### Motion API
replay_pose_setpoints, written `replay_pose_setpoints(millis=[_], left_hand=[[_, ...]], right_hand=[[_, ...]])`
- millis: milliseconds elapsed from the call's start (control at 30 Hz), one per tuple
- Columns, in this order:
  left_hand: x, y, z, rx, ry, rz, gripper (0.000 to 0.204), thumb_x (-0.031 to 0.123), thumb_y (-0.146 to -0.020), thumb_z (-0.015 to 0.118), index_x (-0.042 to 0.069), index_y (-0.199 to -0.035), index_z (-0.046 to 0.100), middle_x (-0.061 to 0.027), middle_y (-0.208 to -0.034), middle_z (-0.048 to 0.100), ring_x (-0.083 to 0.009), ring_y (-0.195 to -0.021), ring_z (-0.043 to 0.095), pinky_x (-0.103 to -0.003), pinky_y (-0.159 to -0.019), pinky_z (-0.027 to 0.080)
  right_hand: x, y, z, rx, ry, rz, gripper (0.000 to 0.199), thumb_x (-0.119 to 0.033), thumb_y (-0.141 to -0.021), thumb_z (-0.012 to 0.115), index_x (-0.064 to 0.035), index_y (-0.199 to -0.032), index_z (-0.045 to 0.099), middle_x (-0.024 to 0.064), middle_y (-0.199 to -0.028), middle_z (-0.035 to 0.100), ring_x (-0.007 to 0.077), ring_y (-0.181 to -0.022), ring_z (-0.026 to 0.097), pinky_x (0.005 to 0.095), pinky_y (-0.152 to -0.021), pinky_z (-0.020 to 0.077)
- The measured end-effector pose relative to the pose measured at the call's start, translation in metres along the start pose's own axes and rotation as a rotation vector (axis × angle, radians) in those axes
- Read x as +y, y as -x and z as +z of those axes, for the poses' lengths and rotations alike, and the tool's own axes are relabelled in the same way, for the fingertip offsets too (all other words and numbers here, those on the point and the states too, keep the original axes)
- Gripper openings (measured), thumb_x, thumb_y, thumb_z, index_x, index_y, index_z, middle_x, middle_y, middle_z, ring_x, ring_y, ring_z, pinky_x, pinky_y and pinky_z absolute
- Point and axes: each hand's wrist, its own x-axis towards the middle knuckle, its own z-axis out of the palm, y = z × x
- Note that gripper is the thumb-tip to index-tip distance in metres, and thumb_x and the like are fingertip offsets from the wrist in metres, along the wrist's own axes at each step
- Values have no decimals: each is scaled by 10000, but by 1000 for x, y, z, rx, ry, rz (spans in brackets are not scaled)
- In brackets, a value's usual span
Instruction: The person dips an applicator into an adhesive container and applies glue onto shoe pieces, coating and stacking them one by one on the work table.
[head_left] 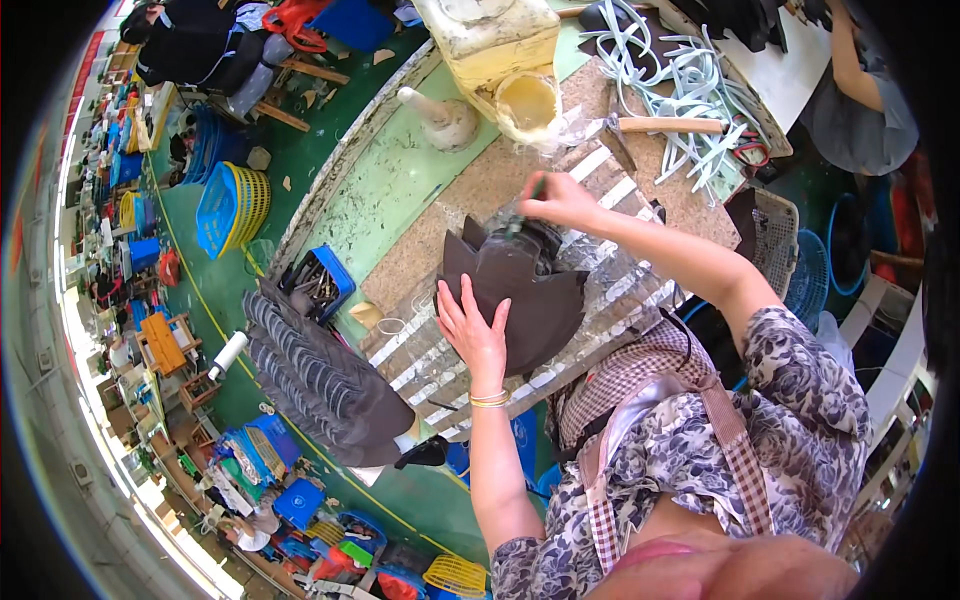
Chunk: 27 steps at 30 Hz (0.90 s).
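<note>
My left hand (472,328) lies with its fingers spread on a dark brown sheet piece (535,312) with notched, pointed edges, pressing it against the striped board (610,255). Pinched in my right hand (560,200) is a small brush (514,228), green at its visible end, tilted over the far edge of the piece. More dark pieces (540,245) lie layered under the brush, their surface shiny. The brush's tip is blurred against them.
At the left, stacked dark curved pieces (320,375) stand beside a blue tray (320,285) of tools. Beyond the board are a yellowish container (527,105), a coated white bottle (440,120), a wooden-handled hammer (670,125) and tangled pale strips (690,85). Another person (865,100) sits at the far right.
</note>
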Motion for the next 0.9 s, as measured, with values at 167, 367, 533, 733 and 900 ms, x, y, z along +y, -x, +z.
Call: replay_pose_setpoints(millis=[167,367,533,733,900], left_hand=[[-10,-3,-1,0,71,52,700,313,-749,691,123,-1341,368,-205,-1417,234,-356,-1294,249,-496,-1034,207],[-6,-2,1,6,34,57,681,300,-759,688,125,-1338,375,-224,-1387,276,-378,-1260,280,-475,-1028,225],[-13,0,-6,-18,2,28,663,319,-754,689,128,-1323,407,-229,-1366,308,-375,-1241,302,-472,-1019,241],[-25,-11,-5,-60,74,-12,582,301,-746,690,165,-1274,487,-215,-1334,355,-375,-1197,348,-467,-995,278],[-24,-7,-6,1,35,-13,619,296,-731,701,147,-1284,466,-189,-1326,377,-374,-1188,358,-471,-991,282]], right_hand=[[15,22,-22,9,-260,-14,283,-269,-674,646,-15,-792,608,45,-674,607,124,-637,571,268,-581,448],[25,10,5,-90,-222,-99,250,-227,-700,667,-11,-797,588,54,-706,622,117,-671,581,251,-615,459],[20,32,-21,-162,-402,32,255,-237,-716,674,-18,-801,576,72,-750,636,109,-703,603,251,-624,473],[-1,22,31,-245,-267,-308,232,-224,-746,651,-22,-844,595,72,-831,658,131,-746,616,265,-695,484],[34,68,-7,-331,-100,-436,222,-226,-741,669,-22,-796,602,55,-715,644,109,-634,614,254,-590,488]])
